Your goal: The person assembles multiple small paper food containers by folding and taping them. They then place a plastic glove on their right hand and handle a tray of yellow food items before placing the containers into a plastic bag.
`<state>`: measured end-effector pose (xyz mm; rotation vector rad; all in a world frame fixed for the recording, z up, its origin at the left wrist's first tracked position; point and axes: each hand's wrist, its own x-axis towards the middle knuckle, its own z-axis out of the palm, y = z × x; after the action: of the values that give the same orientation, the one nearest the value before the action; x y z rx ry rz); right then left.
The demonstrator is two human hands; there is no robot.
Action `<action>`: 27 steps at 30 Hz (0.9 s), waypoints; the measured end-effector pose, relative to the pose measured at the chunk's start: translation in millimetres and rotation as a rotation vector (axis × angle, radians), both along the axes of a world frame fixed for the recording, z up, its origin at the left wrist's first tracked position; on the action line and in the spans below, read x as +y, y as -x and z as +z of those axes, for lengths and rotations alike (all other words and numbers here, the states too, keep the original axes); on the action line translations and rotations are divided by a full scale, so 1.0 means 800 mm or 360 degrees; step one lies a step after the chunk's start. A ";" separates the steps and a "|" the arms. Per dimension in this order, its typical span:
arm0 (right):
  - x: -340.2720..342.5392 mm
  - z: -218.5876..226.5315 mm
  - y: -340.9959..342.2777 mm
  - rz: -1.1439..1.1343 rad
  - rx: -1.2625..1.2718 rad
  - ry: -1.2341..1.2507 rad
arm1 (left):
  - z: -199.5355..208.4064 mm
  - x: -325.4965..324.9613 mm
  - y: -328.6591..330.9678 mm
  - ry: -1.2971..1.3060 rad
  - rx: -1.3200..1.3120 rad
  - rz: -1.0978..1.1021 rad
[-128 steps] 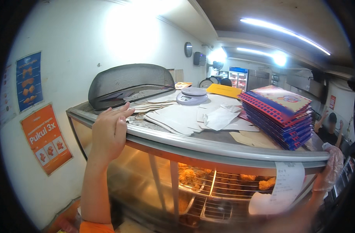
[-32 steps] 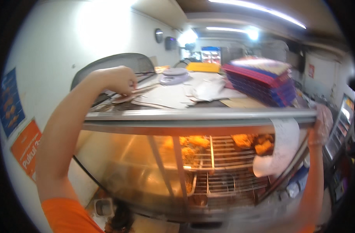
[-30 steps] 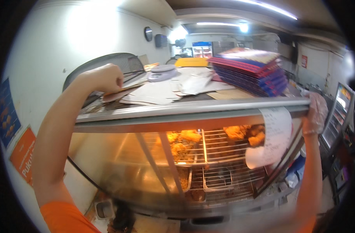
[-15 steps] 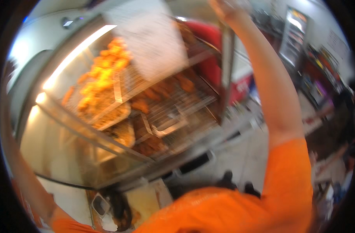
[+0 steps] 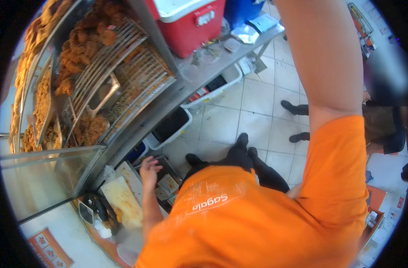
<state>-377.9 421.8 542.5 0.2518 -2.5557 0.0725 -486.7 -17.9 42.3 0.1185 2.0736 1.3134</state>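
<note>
My left hand hangs at my left side, fingers apart and nothing in them. Nearest it are a pale cutting board with brown crumbs and a dark tray with a small flat piece on it. My right arm is raised and leaves the picture at the top edge, so the right hand is hidden. On the left, a glass-sided display case holds fried chicken on wire racks, with a metal pan among them.
A red cooler with a white lid stands on the metal counter, beside a blue container. White-rimmed bins sit underneath. On the tiled floor, another person's dark shoes show at right. Dark-handled tongs lie near the board.
The view has swung right and down, off the case front. My left hand has come down from the case's left side to beside my body. My right arm stays raised, its hand now out of view.
</note>
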 end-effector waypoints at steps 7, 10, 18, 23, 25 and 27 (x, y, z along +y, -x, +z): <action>0.175 -0.213 -0.226 -0.0399 -0.0021 0.0895 | -0.127 0.003 -0.145 0.1022 -0.0417 -0.1190; 0.225 -0.334 -0.338 -0.1131 0.0076 0.1540 | -0.137 0.046 -0.151 0.1125 -0.0718 -0.0914; 0.194 -0.439 -0.538 -0.1755 0.0386 0.1301 | -0.168 0.227 -0.111 0.1304 0.0356 -0.1607; 0.207 -0.402 -0.600 -0.1762 0.0337 0.0951 | -0.183 0.418 -0.110 0.0948 -0.0270 -0.1364; 0.209 -0.381 -0.615 -0.2005 0.0136 0.0938 | -0.190 0.481 -0.114 0.0929 -0.0139 -0.1578; 0.209 -0.367 -0.606 -0.2166 0.0054 0.0897 | -0.198 0.534 -0.110 0.0960 0.0101 -0.1843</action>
<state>106.9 589.3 248.6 -1.6067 -2.0370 0.2397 -398.6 409.3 -116.3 0.9202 1.8113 -0.0125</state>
